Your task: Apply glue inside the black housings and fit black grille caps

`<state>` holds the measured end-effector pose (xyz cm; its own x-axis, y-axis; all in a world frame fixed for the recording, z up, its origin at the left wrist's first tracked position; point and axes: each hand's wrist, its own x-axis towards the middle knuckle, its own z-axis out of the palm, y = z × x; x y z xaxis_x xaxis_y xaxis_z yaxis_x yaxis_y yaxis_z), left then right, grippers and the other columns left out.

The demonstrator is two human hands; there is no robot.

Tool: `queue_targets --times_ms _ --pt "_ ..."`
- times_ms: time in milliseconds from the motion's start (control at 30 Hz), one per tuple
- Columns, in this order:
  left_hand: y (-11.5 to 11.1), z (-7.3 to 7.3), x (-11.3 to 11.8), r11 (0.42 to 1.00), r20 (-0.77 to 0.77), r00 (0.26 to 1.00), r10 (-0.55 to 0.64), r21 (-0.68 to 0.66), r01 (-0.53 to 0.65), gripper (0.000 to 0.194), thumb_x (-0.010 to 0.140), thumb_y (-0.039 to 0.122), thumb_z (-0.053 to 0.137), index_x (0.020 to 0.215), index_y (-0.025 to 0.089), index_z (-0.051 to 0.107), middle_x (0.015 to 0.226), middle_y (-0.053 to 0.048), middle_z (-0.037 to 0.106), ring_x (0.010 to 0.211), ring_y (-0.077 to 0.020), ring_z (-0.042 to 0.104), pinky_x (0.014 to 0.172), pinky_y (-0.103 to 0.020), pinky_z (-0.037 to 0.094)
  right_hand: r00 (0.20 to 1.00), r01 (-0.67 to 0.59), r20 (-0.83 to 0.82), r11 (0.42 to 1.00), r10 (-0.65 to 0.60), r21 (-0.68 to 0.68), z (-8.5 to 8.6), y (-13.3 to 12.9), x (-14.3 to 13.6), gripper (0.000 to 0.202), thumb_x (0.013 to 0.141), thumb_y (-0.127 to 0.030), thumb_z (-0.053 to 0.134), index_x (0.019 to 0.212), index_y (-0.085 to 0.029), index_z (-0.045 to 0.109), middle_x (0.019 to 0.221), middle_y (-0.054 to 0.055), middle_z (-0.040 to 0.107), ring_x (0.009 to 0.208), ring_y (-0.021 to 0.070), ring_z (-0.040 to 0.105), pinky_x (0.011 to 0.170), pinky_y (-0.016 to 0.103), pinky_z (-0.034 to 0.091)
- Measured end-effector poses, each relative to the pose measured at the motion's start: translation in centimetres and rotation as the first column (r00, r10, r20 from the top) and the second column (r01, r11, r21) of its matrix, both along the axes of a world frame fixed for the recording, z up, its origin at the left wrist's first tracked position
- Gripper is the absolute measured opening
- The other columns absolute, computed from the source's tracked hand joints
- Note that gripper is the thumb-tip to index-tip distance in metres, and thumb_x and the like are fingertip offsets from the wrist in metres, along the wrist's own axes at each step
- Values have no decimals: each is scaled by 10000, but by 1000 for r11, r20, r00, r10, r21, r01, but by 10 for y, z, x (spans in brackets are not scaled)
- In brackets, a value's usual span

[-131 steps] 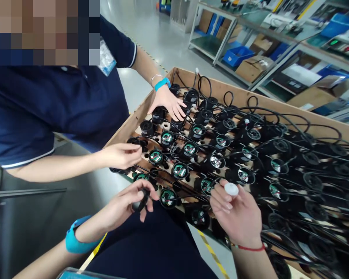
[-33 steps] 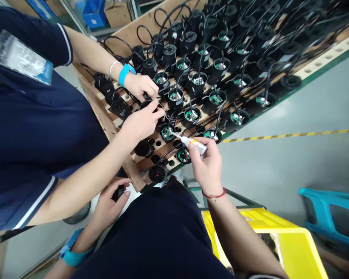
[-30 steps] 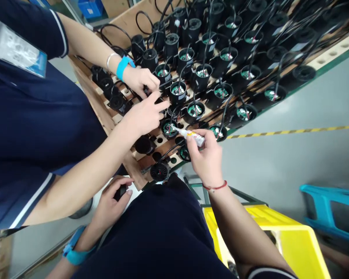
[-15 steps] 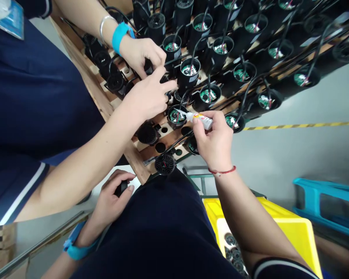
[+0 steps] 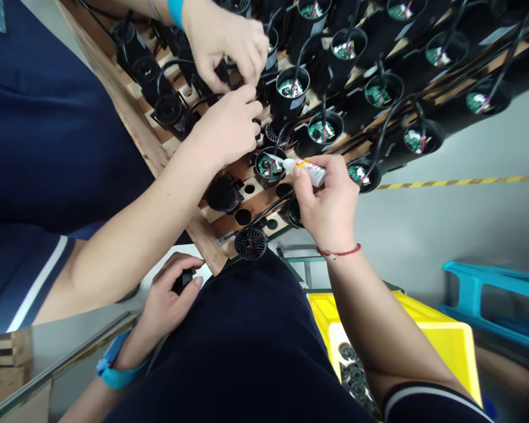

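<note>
A small white glue bottle (image 5: 309,173) with a fine nozzle is pinched in my right hand (image 5: 328,202). Its tip points into a black cylindrical housing (image 5: 268,179) that holds a green circuit board (image 5: 271,166); whether the tip touches the board I cannot tell. Lower left, my left hand (image 5: 170,294) is curled around a small black round part (image 5: 183,281), most of it hidden by the fingers. Nearest my right hand, another black housing (image 5: 364,176) stands with its board showing. Below the nozzle sits a black slotted cap (image 5: 251,242) on a cable.
A co-worker's two hands (image 5: 229,126) work on a dark part just left of the nozzle. Several black housings with cables stand in the wooden rack (image 5: 210,247). A yellow bin (image 5: 454,346) with round black parts and a blue stool (image 5: 471,288) are at lower right.
The view has shifted slightly, and the rack's far housings appear higher up. My right hand keeps the nozzle at the same housing. The co-worker's hands have moved a little.
</note>
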<state>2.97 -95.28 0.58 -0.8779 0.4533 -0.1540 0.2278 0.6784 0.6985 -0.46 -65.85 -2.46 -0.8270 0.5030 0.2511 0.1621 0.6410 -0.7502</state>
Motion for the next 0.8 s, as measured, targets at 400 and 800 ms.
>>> queue_targets --times_ms 400,800 --pt "4 -2 -2 1000 -3 1000 -1 -17 1 124 852 209 547 974 222 564 909 -26 585 821 -151 574 755 -291 494 999 -26 29 1000 26 -9 -1 -1 0 302 916 -525 439 968 -241 528 806 36 637 678 189 600 644 337 451" --pt "4 -3 -3 1000 -20 1000 -16 -14 16 138 839 179 553 969 224 567 910 -18 589 833 -147 573 756 -275 486 1000 2 4 999 -2 51 -3 -1 0 327 920 -540 426 950 -234 539 798 39 649 665 187 603 630 338 463"
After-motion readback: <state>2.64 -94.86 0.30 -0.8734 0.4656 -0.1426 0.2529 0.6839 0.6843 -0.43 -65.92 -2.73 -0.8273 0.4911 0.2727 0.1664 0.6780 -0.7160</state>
